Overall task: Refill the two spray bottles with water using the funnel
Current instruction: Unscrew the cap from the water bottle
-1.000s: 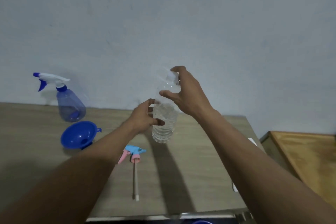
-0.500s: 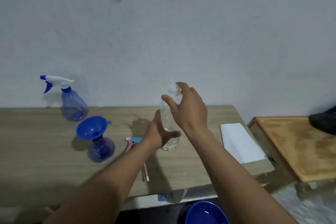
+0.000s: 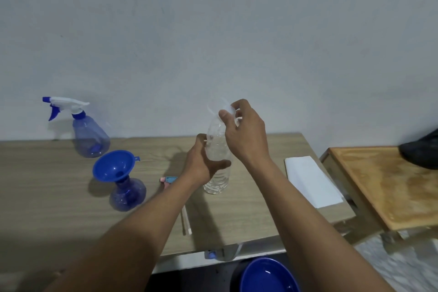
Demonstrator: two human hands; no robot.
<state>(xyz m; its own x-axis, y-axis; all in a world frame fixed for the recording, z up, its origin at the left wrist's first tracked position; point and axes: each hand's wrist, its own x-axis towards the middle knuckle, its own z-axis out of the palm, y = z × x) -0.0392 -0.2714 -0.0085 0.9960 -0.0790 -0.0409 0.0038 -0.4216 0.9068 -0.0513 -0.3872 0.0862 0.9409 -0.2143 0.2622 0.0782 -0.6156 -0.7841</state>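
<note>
Plastic water bottle (image 3: pixel 216 180) stands mid-bench (image 3: pixel 47 197), left hand (image 3: pixel 201 163) wrapped round its middle, right hand (image 3: pixel 246 135) pinching the cap (image 3: pixel 220 105), blurred as if turned further than half a second ago; pouring into the funnel (image 3: pixel 113 166) on the open sprayer (image 3: pixel 128 194) nearer the left edge likely follows.

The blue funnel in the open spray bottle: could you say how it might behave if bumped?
Probably tippy: the wide blue plastic funnel overhangs the narrow neck of the translucent blue bottle. It sits tilted, so likely loose. Plastic, so probably light and stiff.
</note>
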